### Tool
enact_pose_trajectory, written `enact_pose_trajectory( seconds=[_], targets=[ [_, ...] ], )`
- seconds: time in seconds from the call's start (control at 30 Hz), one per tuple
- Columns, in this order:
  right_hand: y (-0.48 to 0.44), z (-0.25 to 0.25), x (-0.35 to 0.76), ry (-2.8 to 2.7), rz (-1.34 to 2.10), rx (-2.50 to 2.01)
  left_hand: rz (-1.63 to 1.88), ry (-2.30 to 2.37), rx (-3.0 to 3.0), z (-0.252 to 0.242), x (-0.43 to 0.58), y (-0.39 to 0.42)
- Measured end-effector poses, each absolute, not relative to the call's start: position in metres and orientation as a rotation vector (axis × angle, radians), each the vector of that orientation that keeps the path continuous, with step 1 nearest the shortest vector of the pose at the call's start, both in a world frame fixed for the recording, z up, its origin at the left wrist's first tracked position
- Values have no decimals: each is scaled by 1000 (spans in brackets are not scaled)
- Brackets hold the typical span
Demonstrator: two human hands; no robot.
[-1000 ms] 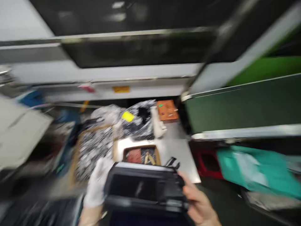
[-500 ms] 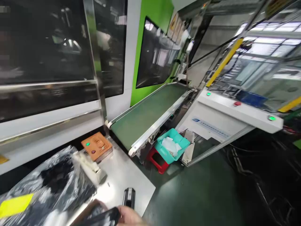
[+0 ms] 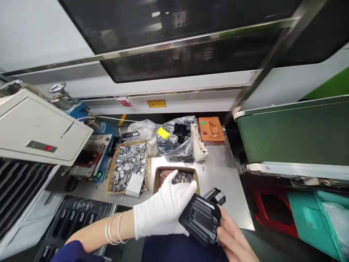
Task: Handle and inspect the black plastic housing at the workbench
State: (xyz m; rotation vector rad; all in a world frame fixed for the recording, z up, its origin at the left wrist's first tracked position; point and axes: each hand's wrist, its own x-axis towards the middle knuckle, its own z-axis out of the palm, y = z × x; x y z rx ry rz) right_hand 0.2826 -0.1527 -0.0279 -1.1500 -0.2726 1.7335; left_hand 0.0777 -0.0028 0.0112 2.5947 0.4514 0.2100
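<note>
A black plastic housing (image 3: 201, 219) with a ribbed, recessed face is tilted in front of my body. Bare fingers of my right hand (image 3: 235, 236) grip its right edge. My left hand (image 3: 166, 207), in a white glove, holds its left side; one glove finger points up and others go partly out of sight beneath the part. Just behind lies a similar black part (image 3: 215, 196) with a pale label on the metal table (image 3: 225, 171). Beyond my glove is a cardboard box (image 3: 196, 174) containing small dark and brownish pieces, partly covered by the hand.
On the left stand a carton (image 3: 148, 171) of small grey parts and a blue press (image 3: 102, 145). Clear bags (image 3: 174, 145) and an orange control box (image 3: 212, 131) line the back. A green conveyor (image 3: 297, 134), red stool (image 3: 275, 222) and teal basket (image 3: 308, 218) are right.
My view has swung left from the conveyor to the table. The gloved left hand has come into view at the black housing, which now sits in front of me with my right hand on it.
</note>
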Motion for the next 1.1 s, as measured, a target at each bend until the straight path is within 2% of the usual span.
enact_pose_trajectory(
  seconds=[0.17,0.47,0.63,0.73,0.83,0.93,1.1],
  targets=[
    [-111,-6,244,-340,1925,-1200,247,704,2504,1,22,-17],
    [-54,-9,174,-510,2174,-1136,310,1132,2390,13,-50,-13],
    [-43,-4,147,-518,2261,-1087,467,1175,2524,26,-86,-6],
    [-37,-12,150,-602,2181,-1012,616,1225,2074,19,-107,-1],
    [-25,-55,161,-786,1808,-1357,752,1217,1225,-12,-128,0],
    [-12,-129,175,-791,1412,-1900,850,995,825,-59,-137,-1],
    [-14,-228,179,-766,1354,-2394,1172,422,27,-105,-113,-15]
  ],
)
